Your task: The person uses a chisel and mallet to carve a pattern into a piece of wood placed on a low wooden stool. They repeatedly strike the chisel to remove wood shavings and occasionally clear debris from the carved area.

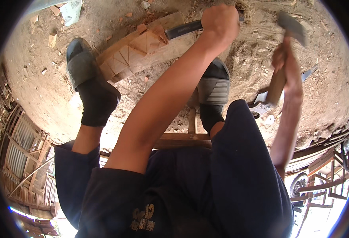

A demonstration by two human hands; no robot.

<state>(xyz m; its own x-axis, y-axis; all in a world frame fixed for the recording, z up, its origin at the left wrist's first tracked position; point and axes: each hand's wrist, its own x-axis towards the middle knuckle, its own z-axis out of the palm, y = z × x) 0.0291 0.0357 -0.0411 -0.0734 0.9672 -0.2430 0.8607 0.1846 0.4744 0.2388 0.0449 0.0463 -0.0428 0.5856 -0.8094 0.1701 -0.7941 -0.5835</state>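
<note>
My left hand (221,22) is closed in a fist round a dark chisel (184,29). The chisel's flat blade points left and meets a notch in a wooden beam (142,45). Saw cuts and slanting notches mark the beam, and a loose chip sits on top of it. Off to the right, my right hand (284,59) grips a hammer (277,85) by its wooden handle. The hammer's dark head is blurred and held up, apart from the chisel. My sandalled feet (85,65) rest against or close to the beam.
A hand saw (261,104) lies on the dirt ground beneath my right forearm, partly hidden by it. Wood chips (52,39) and a pale scrap (70,12) are scattered at the far left. Wooden frames and a wheel (298,183) stand at the lower right.
</note>
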